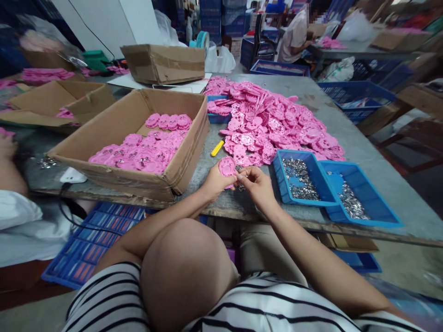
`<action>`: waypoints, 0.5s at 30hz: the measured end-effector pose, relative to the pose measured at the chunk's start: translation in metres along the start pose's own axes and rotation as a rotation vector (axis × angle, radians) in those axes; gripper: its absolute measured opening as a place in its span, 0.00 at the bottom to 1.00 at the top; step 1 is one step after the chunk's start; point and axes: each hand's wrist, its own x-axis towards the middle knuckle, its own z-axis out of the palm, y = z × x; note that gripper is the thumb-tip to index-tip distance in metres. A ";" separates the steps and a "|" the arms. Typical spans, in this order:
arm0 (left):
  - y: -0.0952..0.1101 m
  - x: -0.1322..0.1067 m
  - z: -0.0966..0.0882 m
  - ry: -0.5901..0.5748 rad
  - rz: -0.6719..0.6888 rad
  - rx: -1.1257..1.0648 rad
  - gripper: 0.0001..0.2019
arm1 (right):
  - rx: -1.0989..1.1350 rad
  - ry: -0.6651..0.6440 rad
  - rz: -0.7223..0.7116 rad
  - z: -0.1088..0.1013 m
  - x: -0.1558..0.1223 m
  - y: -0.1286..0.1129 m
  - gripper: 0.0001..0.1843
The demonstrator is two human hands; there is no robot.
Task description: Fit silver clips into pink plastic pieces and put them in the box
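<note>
Left hand [215,180] grips a pink moulded plastic piece [227,166] while right hand [256,183] pinches small metal hardware [241,176] against it, apparently mid-fitting, needing careful alignment.

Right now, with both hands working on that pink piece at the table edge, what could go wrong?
1. The left hand holds the pink plastic piece near the table edge; small metal parts at the right hand could drop to the floor.
2. The two blue trays of metal parts sit close to that edge; a forearm nudge might spill them.
3. The pink pile crowds the trays, so pieces may slide in.
</note>
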 end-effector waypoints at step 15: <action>0.009 -0.004 -0.002 -0.354 -0.158 -0.210 0.37 | -0.318 -0.380 -0.313 -0.032 0.018 -0.036 0.08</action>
